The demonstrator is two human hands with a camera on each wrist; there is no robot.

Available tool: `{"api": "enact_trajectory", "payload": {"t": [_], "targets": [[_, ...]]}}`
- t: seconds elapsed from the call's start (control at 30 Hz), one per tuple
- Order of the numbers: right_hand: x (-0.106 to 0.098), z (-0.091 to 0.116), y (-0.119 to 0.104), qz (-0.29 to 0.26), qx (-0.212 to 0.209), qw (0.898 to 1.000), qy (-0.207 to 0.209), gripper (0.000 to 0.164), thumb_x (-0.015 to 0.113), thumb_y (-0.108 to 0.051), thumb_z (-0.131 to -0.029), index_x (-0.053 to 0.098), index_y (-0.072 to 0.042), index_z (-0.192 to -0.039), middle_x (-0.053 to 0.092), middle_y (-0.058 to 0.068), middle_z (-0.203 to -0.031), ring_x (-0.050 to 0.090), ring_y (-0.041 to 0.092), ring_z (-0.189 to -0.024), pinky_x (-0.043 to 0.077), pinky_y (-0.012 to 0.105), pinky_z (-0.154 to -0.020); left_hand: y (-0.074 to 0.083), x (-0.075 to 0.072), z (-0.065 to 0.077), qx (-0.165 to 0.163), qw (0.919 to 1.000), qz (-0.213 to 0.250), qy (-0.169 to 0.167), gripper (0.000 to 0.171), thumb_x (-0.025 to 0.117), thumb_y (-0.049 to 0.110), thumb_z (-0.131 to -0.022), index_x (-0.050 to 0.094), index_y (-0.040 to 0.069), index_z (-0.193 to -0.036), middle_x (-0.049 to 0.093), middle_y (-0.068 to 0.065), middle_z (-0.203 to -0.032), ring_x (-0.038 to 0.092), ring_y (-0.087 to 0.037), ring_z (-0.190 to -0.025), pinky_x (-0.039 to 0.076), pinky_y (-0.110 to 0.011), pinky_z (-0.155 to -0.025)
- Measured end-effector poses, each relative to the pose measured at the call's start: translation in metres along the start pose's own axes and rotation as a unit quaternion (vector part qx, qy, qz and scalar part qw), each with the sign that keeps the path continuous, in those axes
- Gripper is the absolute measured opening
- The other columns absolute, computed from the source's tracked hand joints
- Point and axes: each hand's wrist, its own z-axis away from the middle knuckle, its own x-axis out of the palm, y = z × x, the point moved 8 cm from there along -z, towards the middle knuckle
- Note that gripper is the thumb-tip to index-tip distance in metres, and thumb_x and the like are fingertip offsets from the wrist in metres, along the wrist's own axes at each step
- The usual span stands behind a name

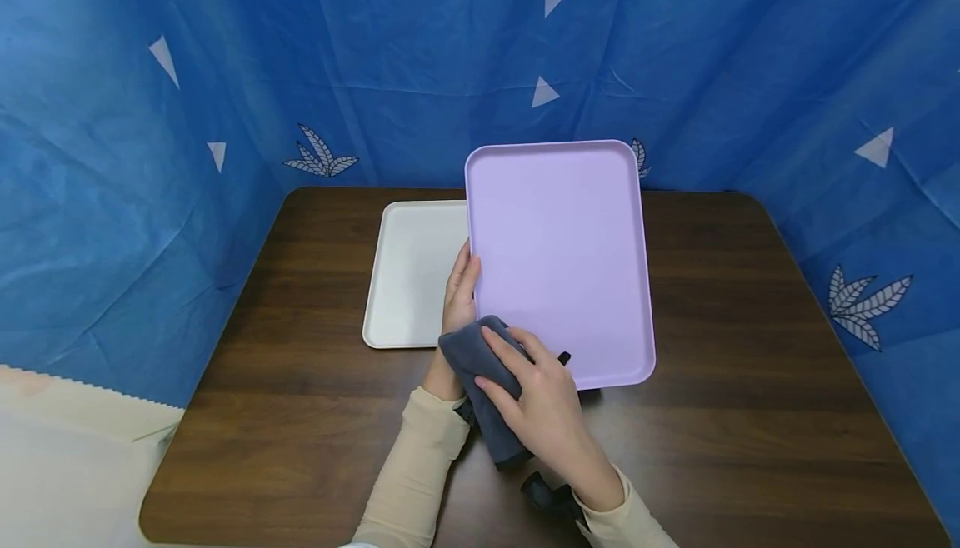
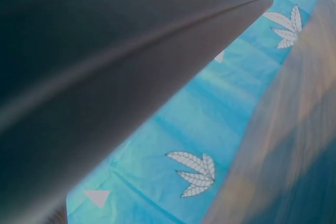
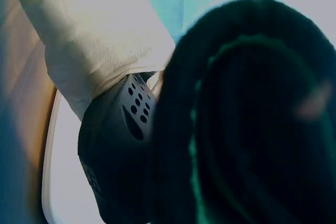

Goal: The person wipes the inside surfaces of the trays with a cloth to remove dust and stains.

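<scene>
A lilac rectangular tray [image 1: 562, 256] is raised above the table, its inner face toward the head camera. My left hand [image 1: 461, 291] grips it by the left edge, with the thumb at the rim and the palm partly hidden behind. The tray's shaded underside [image 2: 121, 77] fills much of the left wrist view. In my right hand [image 1: 546, 402] is a folded dark grey cloth [image 1: 468, 354], held against the tray's lower left corner and overlapping the left wrist. The right wrist view shows the cloth's folded layers [image 3: 178, 124] close up.
A white tray [image 1: 408, 273] lies flat on the brown wooden table [image 1: 300, 415], partly behind the lilac tray and left hand. Blue patterned curtain [image 1: 405, 48] surrounds the table at the back and sides. Black camera mounts [image 3: 121, 145] sit on the wrists.
</scene>
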Motion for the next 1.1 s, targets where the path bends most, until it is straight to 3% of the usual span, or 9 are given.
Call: {"api": "enact_trajectory", "payload": {"t": [0.47,0.63,0.83,1.1], "targets": [[-0.007,0.0,0.011,-0.015,0.026,0.999,0.013,0.058,0.082,-0.024,-0.079,0.062,-0.015,-0.133,0.064,0.015,-0.121,0.067,0.028,-0.104,0.057,0.043,-0.08,-0.001,-0.003,-0.002,0.017,0.9998,0.001,0.004,0.048,0.025,0.016,-0.108,0.024,0.01,-0.155,0.059,0.011,-0.118,0.058,-0.005,-0.104,0.047,-0.021,-0.088],[-0.017,0.001,0.023,-0.005,0.056,0.998,0.027,0.058,0.083,-0.022,-0.078,0.063,-0.015,-0.132,0.065,0.016,-0.12,0.067,0.03,-0.104,0.057,0.045,-0.078,-0.011,-0.012,-0.008,0.029,0.9991,0.031,0.009,0.048,0.031,0.021,-0.107,0.028,0.014,-0.154,0.056,0.009,-0.125,0.056,-0.007,-0.11,0.046,-0.023,-0.091],[-0.03,0.005,0.042,0.011,0.092,0.995,0.049,0.057,0.083,-0.021,-0.077,0.064,-0.015,-0.131,0.065,0.016,-0.119,0.067,0.032,-0.102,0.056,0.048,-0.077,-0.014,-0.016,-0.012,0.047,0.9974,0.056,0.001,0.048,0.033,0.019,-0.107,0.029,0.014,-0.154,0.06,0.009,-0.122,0.06,-0.006,-0.107,0.049,-0.022,-0.089],[-0.051,0.013,0.066,0.028,0.131,0.988,0.077,0.055,0.082,-0.017,-0.079,0.064,-0.011,-0.131,0.064,0.018,-0.118,0.066,0.036,-0.097,0.053,0.051,-0.074,-0.013,-0.018,-0.013,0.049,0.9975,0.05,0.009,0.048,0.035,0.022,-0.107,0.029,0.013,-0.154,0.062,0.009,-0.116,0.063,-0.004,-0.096,0.052,-0.019,-0.08]]}}
